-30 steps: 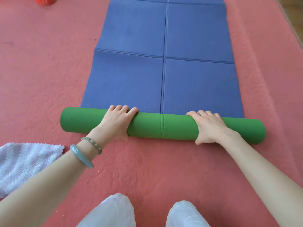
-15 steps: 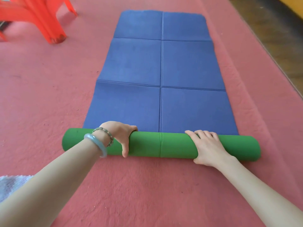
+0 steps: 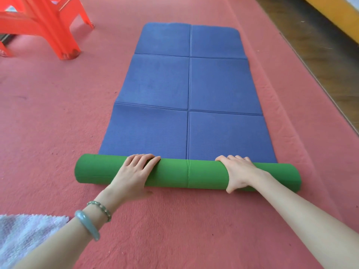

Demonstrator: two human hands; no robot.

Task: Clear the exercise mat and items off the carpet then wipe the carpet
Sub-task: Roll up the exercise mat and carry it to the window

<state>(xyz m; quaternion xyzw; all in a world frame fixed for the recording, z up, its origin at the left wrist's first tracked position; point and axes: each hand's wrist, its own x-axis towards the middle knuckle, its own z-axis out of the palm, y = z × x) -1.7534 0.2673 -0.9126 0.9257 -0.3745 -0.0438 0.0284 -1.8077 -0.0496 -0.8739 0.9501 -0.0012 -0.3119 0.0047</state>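
Progress looks partial to me: the exercise mat (image 3: 159,84) lies on the carpet (image 3: 48,123), only its near end rolled, left hand (image 3: 136,171) and right hand (image 3: 240,171) curled over that roll, stool (image 3: 64,35) and cloth (image 3: 23,235) nearby.

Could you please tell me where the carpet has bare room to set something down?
Widest: the carpet left of the exercise mat, between it and the red stool. Also the strip between the green roll and the white cloth. Right of the mat only a narrow band reaches the wooden floor. Crowded: around the stool.
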